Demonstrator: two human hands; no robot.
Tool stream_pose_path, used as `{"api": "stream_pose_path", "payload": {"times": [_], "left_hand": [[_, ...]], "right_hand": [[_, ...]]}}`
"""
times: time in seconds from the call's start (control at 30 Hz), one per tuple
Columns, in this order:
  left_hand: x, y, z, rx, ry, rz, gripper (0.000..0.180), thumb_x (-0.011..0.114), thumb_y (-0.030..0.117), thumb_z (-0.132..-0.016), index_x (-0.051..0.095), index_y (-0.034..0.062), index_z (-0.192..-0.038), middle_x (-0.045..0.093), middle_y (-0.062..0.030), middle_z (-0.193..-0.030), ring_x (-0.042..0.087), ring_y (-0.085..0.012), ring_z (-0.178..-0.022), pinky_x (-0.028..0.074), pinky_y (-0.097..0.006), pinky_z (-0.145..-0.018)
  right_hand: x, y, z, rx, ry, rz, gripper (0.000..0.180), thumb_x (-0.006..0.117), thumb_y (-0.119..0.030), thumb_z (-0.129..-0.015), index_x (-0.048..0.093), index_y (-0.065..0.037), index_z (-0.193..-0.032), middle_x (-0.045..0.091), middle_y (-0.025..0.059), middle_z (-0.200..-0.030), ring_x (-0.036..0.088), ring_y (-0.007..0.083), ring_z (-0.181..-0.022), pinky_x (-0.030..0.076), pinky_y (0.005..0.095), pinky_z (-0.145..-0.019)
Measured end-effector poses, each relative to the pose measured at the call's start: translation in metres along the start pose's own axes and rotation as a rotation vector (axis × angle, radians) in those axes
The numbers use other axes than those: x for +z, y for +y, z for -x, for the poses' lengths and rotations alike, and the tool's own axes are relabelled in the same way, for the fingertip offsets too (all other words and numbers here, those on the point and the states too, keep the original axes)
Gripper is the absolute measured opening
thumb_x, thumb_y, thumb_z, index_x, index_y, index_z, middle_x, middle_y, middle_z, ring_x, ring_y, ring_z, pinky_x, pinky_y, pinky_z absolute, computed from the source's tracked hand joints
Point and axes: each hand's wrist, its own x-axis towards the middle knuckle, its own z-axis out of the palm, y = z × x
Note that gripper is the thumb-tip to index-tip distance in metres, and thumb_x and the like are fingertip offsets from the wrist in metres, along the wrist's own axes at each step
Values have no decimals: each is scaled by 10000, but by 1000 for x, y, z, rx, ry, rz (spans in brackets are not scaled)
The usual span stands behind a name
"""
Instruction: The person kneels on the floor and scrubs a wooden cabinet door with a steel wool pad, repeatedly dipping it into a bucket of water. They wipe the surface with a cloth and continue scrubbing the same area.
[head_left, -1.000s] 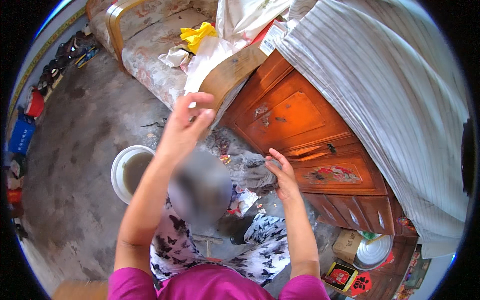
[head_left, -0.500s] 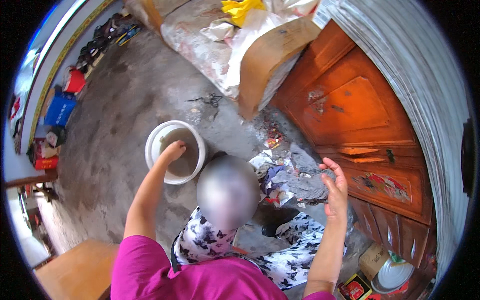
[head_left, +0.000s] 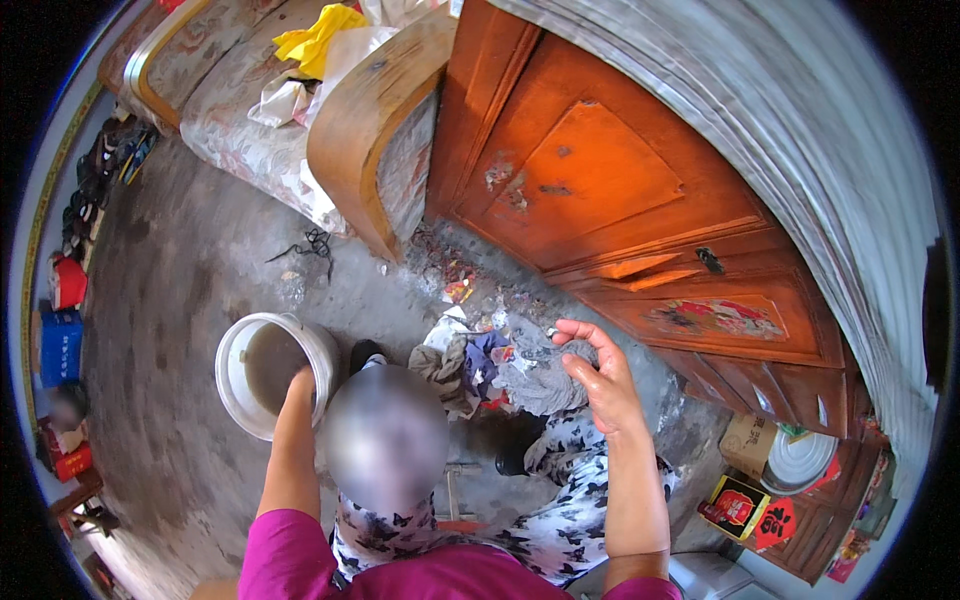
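My left hand (head_left: 303,382) reaches down inside a white bucket (head_left: 228,378) that holds murky brownish water. Its fingers are hidden against the inner wall. Over a grey rag (head_left: 540,382), my right hand (head_left: 603,385) is raised with thumb and fingers curved but apart, and nothing plainly held. A small pale speck shows by its fingertip; I cannot make out what it is. The rag lies on the floor in a heap with a dark blue cloth (head_left: 482,362), a brownish-grey cloth (head_left: 440,366) and scraps of litter.
A wooden cabinet (head_left: 600,170) stands beyond the heap, next to a sofa (head_left: 250,150) with a wooden armrest. Black cord (head_left: 315,243) lies on the concrete floor. Shoes (head_left: 85,200) and a blue box (head_left: 60,347) line the left wall. At right sits a round metal lid (head_left: 800,462).
The view has swung to the right. My left hand has shifted toward the bucket's near right side and sits lower in it. My right hand remains raised by the grey rag, fingers still apart.
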Motion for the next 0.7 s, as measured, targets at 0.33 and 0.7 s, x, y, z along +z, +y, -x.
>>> {"api": "stream_pose_path", "payload": {"times": [0.33, 0.7], "left_hand": [[-29, -33, 149, 246, -284, 546, 609, 761, 289, -850, 606, 32, -1380, 704, -176, -1167, 697, -310, -1036, 608, -439, -849], [-6, -127, 315, 736, 412, 531, 460, 743, 148, -934, 610, 131, -1373, 725, -197, -1109, 701, -392, -971, 546, -462, -886]], "right_hand": [[-35, -22, 73, -43, -19, -15, 427, 667, 14, -910, 646, -41, -1333, 667, 45, -1199, 565, 99, -1122, 434, 254, -981], [-73, -58, 199, -151, -37, -104, 411, 641, 30, -913, 659, -44, -1317, 661, 30, -1177, 567, 93, -1072, 451, 253, -958]]}}
